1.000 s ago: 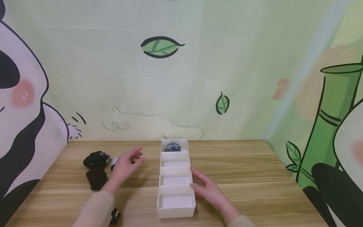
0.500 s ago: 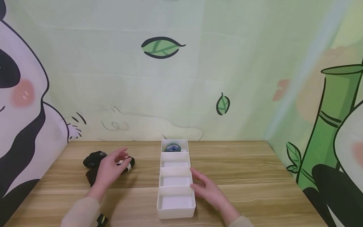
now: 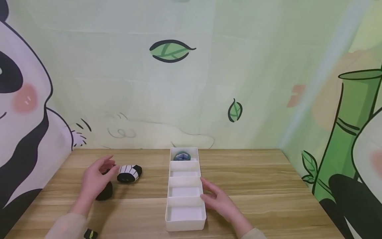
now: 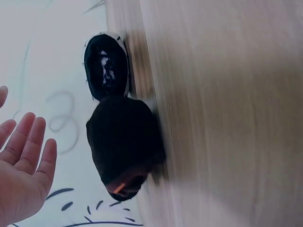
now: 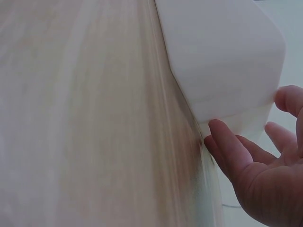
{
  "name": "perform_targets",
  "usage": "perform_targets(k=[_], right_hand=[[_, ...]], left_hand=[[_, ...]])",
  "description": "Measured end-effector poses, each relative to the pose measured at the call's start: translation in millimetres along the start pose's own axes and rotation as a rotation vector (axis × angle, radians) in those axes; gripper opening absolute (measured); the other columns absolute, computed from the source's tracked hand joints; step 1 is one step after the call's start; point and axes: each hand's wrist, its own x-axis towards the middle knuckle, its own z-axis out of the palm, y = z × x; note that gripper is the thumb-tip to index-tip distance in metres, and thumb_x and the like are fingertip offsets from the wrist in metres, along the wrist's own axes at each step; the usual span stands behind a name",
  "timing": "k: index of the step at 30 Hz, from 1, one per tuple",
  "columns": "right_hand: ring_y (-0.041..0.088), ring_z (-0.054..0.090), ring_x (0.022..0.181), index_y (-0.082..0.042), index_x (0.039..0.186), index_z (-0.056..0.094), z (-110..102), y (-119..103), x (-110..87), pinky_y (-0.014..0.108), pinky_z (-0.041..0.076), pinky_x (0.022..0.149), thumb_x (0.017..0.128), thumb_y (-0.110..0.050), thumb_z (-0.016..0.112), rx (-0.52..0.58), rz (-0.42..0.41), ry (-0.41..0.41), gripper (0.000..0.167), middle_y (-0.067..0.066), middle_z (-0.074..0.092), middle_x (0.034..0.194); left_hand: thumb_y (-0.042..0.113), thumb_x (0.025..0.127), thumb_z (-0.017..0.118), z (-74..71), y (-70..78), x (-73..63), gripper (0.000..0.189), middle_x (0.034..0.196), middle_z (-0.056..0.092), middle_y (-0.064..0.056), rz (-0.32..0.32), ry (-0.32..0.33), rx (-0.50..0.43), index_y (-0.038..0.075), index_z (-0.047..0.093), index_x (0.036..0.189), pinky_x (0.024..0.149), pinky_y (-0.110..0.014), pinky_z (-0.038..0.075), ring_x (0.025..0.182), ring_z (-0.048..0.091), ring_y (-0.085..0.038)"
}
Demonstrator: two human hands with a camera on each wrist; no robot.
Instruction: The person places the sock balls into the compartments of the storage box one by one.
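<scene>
My left hand (image 3: 95,179) hovers over the left side of the table with relaxed fingers and holds nothing. Below it, a dark rolled sock (image 3: 105,192) shows partly, and the hand hides another black bundle. Just right of its fingertips lies a rolled black-and-white striped sock (image 3: 129,173). In the left wrist view, the straight fingers (image 4: 35,142) are apart from a dark rolled sock (image 4: 123,142) with an orange mark. My right hand (image 3: 221,202) rests its fingertips against the right side of a long white divided box (image 3: 185,225), also seen as a white box wall (image 5: 227,61) in the right wrist view.
A blue-green rolled sock (image 3: 182,156) sits in the box's farthest compartment. The wooden table (image 3: 256,179) ends at a printed panda-and-bamboo backdrop (image 3: 209,83). A small black piece with a yellow mark (image 3: 91,233) is beside the left sleeve (image 3: 65,225).
My left hand has moved left, from beside the striped sock to above the dark bundles, uncovering the striped sock. The right hand and the box have stayed in place.
</scene>
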Motion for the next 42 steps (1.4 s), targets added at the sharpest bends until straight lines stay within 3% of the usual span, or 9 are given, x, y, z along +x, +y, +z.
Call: perform_targets(k=[4,9,11,18,22,29,34,42], right_hand=[[0.043,0.049,0.127,-0.006,0.155,0.029,0,0,0.1,0.046,0.051,0.095,0.099,-0.010,0.060,-0.005,0.001,0.001,0.064,0.030,0.031,0.152],[0.044,0.049,0.128,-0.005,0.155,0.029,-1,0,-0.2,0.045,0.051,0.095,0.099,-0.010,0.059,0.003,0.002,-0.004,0.064,0.031,0.031,0.152],[0.044,0.049,0.128,-0.005,0.155,0.029,-1,0,-0.2,0.045,0.051,0.095,0.099,-0.009,0.059,0.004,0.003,-0.003,0.064,0.031,0.031,0.152],[0.044,0.049,0.128,-0.005,0.155,0.029,-1,1,-0.1,0.044,0.051,0.095,0.099,-0.009,0.059,0.012,0.001,-0.003,0.064,0.031,0.031,0.152],[0.043,0.049,0.128,-0.005,0.155,0.029,-1,1,0.3,0.044,0.051,0.095,0.099,-0.009,0.059,0.010,-0.002,-0.006,0.063,0.030,0.031,0.152],[0.043,0.049,0.128,-0.005,0.155,0.029,0,0,0.9,0.044,0.051,0.095,0.099,-0.008,0.060,0.011,0.004,-0.001,0.064,0.030,0.031,0.153],[0.043,0.049,0.128,-0.006,0.155,0.029,0,-1,0.8,0.044,0.051,0.095,0.098,-0.009,0.060,0.003,0.007,0.004,0.065,0.030,0.031,0.152],[0.043,0.050,0.127,-0.007,0.155,0.031,-1,0,0.7,0.043,0.052,0.094,0.098,-0.010,0.061,0.004,0.006,0.007,0.064,0.030,0.032,0.152]], left_hand=[[0.016,0.091,0.073,-6.2,-1.5,-4.1,0.049,0.112,0.068,-0.022,-0.042,0.000,-0.017,-0.004,0.057,0.133,0.078,-0.011,0.046,0.098,0.065,-0.035],[0.017,0.091,0.073,-10.9,-5.3,-10.4,0.050,0.112,0.069,-0.022,-0.057,0.014,-0.021,-0.003,0.057,0.133,0.079,-0.009,0.044,0.095,0.062,-0.011],[0.018,0.091,0.073,-11.7,-7.7,-13.3,0.051,0.112,0.068,-0.022,-0.059,0.017,-0.017,-0.005,0.056,0.134,0.079,-0.009,0.044,0.094,0.061,-0.008],[0.019,0.091,0.073,-12.8,-11.3,-23.4,0.056,0.120,0.063,-0.027,-0.092,0.016,-0.013,-0.009,0.051,0.135,0.081,-0.010,0.043,0.108,0.059,-0.037],[0.019,0.091,0.073,-13.8,-14.3,-28.1,0.060,0.125,0.059,-0.031,-0.122,0.013,-0.027,-0.010,0.048,0.137,0.084,-0.016,0.042,0.112,0.056,-0.040],[0.025,0.092,0.072,-19.5,-21.5,-33.5,0.070,0.133,0.050,-0.034,-0.209,-0.032,-0.020,-0.013,0.040,0.141,0.097,-0.056,0.041,0.121,0.049,-0.046],[0.031,0.092,0.072,-24.2,-24.1,-36.7,0.078,0.138,0.044,-0.036,-0.302,-0.077,-0.029,-0.014,0.034,0.144,0.099,-0.058,0.040,0.126,0.045,-0.047],[0.036,0.085,0.079,-20.9,-27.2,-37.4,0.098,0.141,0.035,-0.043,-0.382,-0.133,0.010,-0.016,0.023,0.148,0.104,-0.062,0.034,0.129,0.038,-0.054]])
